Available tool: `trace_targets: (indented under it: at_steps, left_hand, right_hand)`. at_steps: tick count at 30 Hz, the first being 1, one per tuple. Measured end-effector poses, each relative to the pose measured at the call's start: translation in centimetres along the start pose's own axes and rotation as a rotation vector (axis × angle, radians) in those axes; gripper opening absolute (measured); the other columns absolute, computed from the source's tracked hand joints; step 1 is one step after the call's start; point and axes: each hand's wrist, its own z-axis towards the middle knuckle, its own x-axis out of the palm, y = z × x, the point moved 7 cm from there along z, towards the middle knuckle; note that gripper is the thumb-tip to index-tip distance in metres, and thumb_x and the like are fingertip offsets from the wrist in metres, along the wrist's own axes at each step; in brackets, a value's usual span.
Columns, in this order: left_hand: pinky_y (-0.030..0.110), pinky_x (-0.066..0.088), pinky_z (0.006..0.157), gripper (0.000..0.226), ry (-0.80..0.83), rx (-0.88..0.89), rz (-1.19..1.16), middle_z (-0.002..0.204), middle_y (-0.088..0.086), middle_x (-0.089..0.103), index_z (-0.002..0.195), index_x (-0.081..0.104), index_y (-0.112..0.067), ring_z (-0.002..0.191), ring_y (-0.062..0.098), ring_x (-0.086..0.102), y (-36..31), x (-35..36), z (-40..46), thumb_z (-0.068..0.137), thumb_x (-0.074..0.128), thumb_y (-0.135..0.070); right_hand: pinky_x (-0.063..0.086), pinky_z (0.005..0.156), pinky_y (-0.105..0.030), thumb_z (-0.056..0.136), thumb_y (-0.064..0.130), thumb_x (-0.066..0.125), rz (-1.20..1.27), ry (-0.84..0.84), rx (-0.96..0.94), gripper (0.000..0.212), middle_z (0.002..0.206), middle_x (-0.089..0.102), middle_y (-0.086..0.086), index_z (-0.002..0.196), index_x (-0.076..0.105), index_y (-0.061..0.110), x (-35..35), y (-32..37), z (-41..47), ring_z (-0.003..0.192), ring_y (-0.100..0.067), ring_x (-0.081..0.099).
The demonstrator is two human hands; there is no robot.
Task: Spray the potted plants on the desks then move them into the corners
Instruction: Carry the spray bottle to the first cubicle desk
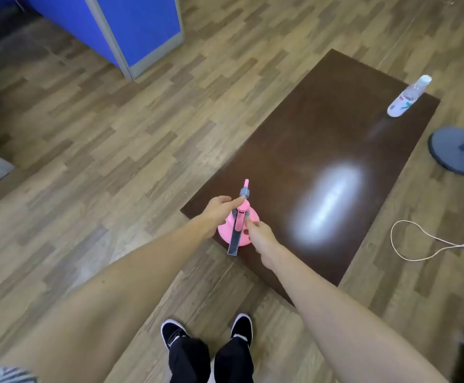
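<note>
A pink spray bottle [241,210] with a grey nozzle collar and a long grey trigger stands at the near left corner of a low dark brown table [322,150]. My left hand [218,210] touches the sprayer head from the left, fingers stretched toward the nozzle. My right hand [259,234] rests against the bottle's right side, fingers curled near the trigger. Whether either hand truly grips it is unclear. No potted plant is in view.
A clear plastic water bottle [406,99] stands at the table's far right corner. A grey round stand base [457,150] and a loose white cord [432,241] lie on the wooden floor to the right. Blue partition panels [131,26] stand at the upper left.
</note>
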Motion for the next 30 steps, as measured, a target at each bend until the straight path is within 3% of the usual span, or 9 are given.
trace_targets:
  at_steps: [4, 7, 11, 16, 19, 23, 24, 27, 30]
  left_hand:
    - [0.046, 0.039, 0.105, 0.067, 0.086, -0.033, 0.003, 0.145, 0.005, 0.06, 0.147, 0.055, -0.012, 0.142, 0.026, 0.048, 0.7, 1.2, 1.4, 0.093, 0.068, -0.05]
    - [0.051, 0.038, 0.114, 0.033, 0.166, -0.049, -0.032, 0.114, 0.001, 0.069, 0.123, 0.066, -0.019, 0.123, 0.022, 0.058, 0.5, 2.2, 1.7, 0.099, 0.065, -0.041]
    - [0.049, 0.041, 0.11, 0.022, 0.216, -0.062, -0.101, 0.096, 0.002, 0.066, 0.106, 0.068, -0.011, 0.1, 0.019, 0.059, 0.4, 2.2, 2.2, 0.099, 0.066, -0.031]
    - [0.048, 0.042, 0.1, 0.021, 0.179, -0.074, -0.232, 0.098, 0.007, 0.064, 0.105, 0.067, -0.006, 0.098, 0.023, 0.057, 0.0, 0.5, 1.9, 0.096, 0.071, -0.024]
    - [0.041, 0.042, 0.097, 0.02, 0.138, -0.023, -0.293, 0.095, 0.005, 0.066, 0.101, 0.069, -0.005, 0.102, 0.023, 0.058, -1.2, -2.1, 1.0, 0.096, 0.071, -0.024]
    - [0.041, 0.038, 0.111, 0.021, 0.067, 0.062, -0.34, 0.089, 0.006, 0.068, 0.084, 0.069, -0.007, 0.105, 0.027, 0.058, -6.1, -7.4, -2.1, 0.093, 0.074, -0.026]
    - [0.038, 0.042, 0.107, 0.022, 0.057, 0.083, -0.347, 0.087, 0.006, 0.067, 0.083, 0.068, -0.007, 0.099, 0.025, 0.06, -7.7, -8.9, -3.3, 0.094, 0.074, -0.025]
    - [0.027, 0.049, 0.072, 0.023, 0.005, 0.152, -0.391, 0.081, 0.009, 0.062, 0.08, 0.064, -0.006, 0.075, 0.018, 0.06, -12.6, -14.3, -7.1, 0.095, 0.073, -0.021]
    - [0.022, 0.051, 0.058, 0.027, -0.036, 0.219, -0.408, 0.072, 0.008, 0.062, 0.075, 0.063, -0.006, 0.059, 0.014, 0.061, -17.1, -19.7, -10.4, 0.093, 0.075, -0.021]
  right_hand:
    - [0.038, 0.09, -0.031, 0.106, 0.046, 0.033, 0.003, 0.05, -0.001, 0.051, 0.119, 0.056, -0.005, 0.138, 0.051, 0.011, 1.6, -0.1, 1.9, 0.107, -0.023, 0.051]
    - [0.039, 0.091, -0.032, 0.106, 0.045, 0.031, 0.01, 0.049, 0.016, 0.048, 0.125, 0.059, -0.006, 0.137, 0.05, 0.013, 2.1, -0.6, 3.0, 0.11, -0.024, 0.052]
    - [0.047, 0.105, -0.043, 0.105, 0.047, 0.036, 0.082, 0.078, 0.014, 0.045, 0.129, 0.062, -0.011, 0.13, 0.052, 0.012, 2.5, -1.2, 4.1, 0.117, -0.028, 0.057]
    - [0.05, 0.088, -0.035, 0.103, 0.049, 0.04, 0.022, 0.066, -0.067, 0.045, 0.117, 0.065, -0.009, 0.121, 0.058, 0.011, 2.7, -0.4, 3.9, 0.097, -0.019, 0.06]
    - [0.05, 0.089, -0.037, 0.1, 0.056, 0.042, -0.049, 0.086, -0.125, 0.05, 0.115, 0.069, -0.01, 0.116, 0.062, 0.013, 3.9, 2.0, 2.8, 0.1, -0.022, 0.063]
    - [0.049, 0.085, -0.035, 0.099, 0.056, 0.044, -0.086, 0.109, -0.233, 0.048, 0.107, 0.071, -0.008, 0.108, 0.064, 0.014, 6.6, 8.2, -1.2, 0.105, -0.024, 0.067]
    - [0.048, 0.082, -0.034, 0.099, 0.056, 0.044, -0.082, 0.123, -0.262, 0.046, 0.102, 0.07, -0.006, 0.104, 0.063, 0.014, 7.5, 10.0, -2.7, 0.101, -0.023, 0.067]
    - [0.046, 0.071, -0.026, 0.1, 0.052, 0.044, -0.07, 0.178, -0.367, 0.046, 0.091, 0.067, -0.001, 0.106, 0.063, 0.01, 10.7, 16.2, -7.7, 0.088, -0.018, 0.065]
    - [0.048, 0.07, -0.026, 0.102, 0.051, 0.041, -0.092, 0.22, -0.441, 0.054, 0.085, 0.07, -0.002, 0.118, 0.065, 0.005, 13.9, 21.8, -11.6, 0.081, -0.018, 0.065]
